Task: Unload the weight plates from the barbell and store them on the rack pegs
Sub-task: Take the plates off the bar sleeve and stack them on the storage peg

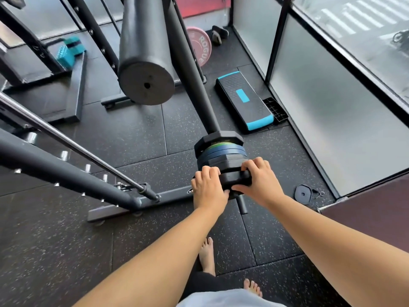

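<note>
Between left hand [209, 187] and right hand [259, 180] — the black plate [235, 179], gripped by both.

Rubber floor [55, 251] bears rack base [172, 197], aerobic step [243, 100] and small black disc [302, 193].

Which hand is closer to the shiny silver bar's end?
Left. The left hand grips the black plate just right of the silver bar's end; the right hand grips the plate's far side, farther away.

The left hand [209, 187] and right hand [259, 180] cover most of the black plate [235, 179]. The barbell [88, 153] is cut off at nine o'clock. The lettering on the stacked plates [221, 151] is blurred.
</note>
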